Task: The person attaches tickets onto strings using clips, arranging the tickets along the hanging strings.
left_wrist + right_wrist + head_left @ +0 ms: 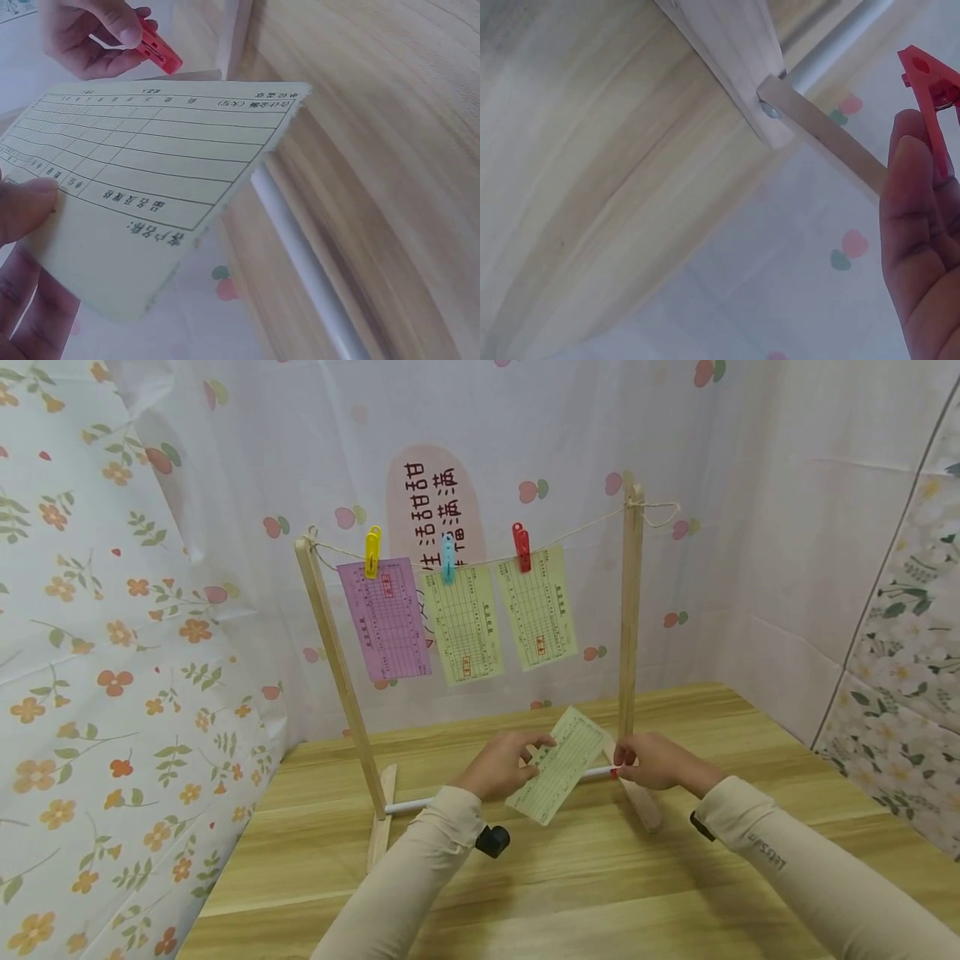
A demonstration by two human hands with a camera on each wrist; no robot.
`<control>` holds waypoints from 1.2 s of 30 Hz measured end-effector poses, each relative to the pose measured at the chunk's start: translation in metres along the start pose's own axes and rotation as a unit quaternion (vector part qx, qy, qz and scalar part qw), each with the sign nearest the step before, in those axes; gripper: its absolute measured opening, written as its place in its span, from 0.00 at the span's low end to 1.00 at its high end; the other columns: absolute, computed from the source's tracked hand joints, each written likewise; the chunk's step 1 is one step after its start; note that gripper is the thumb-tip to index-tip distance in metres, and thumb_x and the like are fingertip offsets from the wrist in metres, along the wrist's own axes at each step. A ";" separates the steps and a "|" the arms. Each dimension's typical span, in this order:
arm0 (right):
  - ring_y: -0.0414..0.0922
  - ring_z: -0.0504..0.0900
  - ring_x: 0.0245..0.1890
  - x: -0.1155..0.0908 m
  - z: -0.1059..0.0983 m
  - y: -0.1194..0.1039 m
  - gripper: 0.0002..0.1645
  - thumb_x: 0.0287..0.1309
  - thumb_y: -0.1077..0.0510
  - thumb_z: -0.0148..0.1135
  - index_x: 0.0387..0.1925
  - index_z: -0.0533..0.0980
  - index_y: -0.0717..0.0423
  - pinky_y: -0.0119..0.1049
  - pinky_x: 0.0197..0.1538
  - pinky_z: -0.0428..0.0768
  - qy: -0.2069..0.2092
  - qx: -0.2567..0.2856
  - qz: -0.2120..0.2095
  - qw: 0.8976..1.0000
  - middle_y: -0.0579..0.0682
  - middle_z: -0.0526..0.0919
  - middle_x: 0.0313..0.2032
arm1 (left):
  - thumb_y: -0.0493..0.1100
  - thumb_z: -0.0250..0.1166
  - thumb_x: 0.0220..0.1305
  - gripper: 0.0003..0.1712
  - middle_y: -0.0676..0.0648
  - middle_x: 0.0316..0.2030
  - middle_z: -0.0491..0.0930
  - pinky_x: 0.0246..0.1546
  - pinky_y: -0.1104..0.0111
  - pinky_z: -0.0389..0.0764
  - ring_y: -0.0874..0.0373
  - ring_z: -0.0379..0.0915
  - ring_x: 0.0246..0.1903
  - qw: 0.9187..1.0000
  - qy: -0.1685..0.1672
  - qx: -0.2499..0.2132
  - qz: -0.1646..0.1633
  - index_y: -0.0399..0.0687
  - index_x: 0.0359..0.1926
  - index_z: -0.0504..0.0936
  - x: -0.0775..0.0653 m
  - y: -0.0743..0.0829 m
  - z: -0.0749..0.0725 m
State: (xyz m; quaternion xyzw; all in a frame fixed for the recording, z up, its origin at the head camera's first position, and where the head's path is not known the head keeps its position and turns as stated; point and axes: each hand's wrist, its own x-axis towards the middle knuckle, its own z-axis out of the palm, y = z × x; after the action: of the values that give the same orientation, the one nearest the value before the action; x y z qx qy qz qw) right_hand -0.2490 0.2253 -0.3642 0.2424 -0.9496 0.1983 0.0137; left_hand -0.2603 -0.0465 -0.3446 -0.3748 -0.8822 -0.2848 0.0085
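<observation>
A pale yellow-green receipt slip [564, 764] printed with a ruled table is pinched between the thumb and fingers of my left hand [501, 765], tilted above the table. My right hand [654, 762] pinches a red clothespin [159, 51] close to the right post. In the right wrist view the clothespin [928, 97] stands up from the fingertips. On the string hang a purple slip [386, 622] under a yellow clothespin [372, 552], a yellow-green slip [463, 627] under a light blue clothespin [448, 558], and another yellow-green slip [537, 610] under a red clothespin [521, 547].
Wooden posts at left [341, 677] and right [630, 618] stand on flat wooden feet and carry the string. A white rod [408, 806] joins them low down. Behind the wood-grain table [525, 902] hangs a printed curtain [600, 427].
</observation>
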 end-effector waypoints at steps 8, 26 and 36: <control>0.47 0.76 0.31 0.000 -0.011 0.000 0.11 0.48 0.57 0.67 0.31 0.75 0.60 0.41 0.32 0.76 0.007 0.012 0.010 1.000 0.49 0.77 0.28 | 0.31 0.63 0.54 0.25 0.53 0.50 0.75 0.32 0.76 0.75 0.63 0.73 0.36 1.000 0.008 0.008 0.002 0.51 0.54 0.74 0.007 0.007 -0.004; 0.44 0.76 0.28 0.006 -0.035 -0.002 0.12 0.47 0.63 0.65 0.35 0.75 0.62 0.38 0.30 0.76 0.051 0.008 0.005 0.999 0.52 0.78 0.29 | 0.31 0.64 0.53 0.25 0.51 0.51 0.75 0.35 0.74 0.76 0.60 0.76 0.35 0.997 0.046 0.032 0.052 0.50 0.54 0.75 0.021 0.021 -0.022; 0.46 0.77 0.30 0.008 -0.043 -0.006 0.22 0.47 0.55 0.69 0.40 0.73 0.63 0.40 0.30 0.77 0.097 0.034 0.023 0.994 0.54 0.78 0.32 | 0.31 0.65 0.53 0.25 0.48 0.50 0.76 0.34 0.76 0.75 0.63 0.75 0.33 0.995 0.069 0.039 0.064 0.48 0.53 0.75 0.026 0.032 -0.032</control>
State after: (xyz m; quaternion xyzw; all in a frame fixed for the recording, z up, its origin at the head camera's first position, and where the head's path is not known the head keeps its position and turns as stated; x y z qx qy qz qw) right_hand -0.2567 0.2334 -0.3210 0.2007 -0.9416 0.2538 0.0931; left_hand -0.2640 -0.0283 -0.2963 -0.4093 -0.8642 -0.2741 0.1028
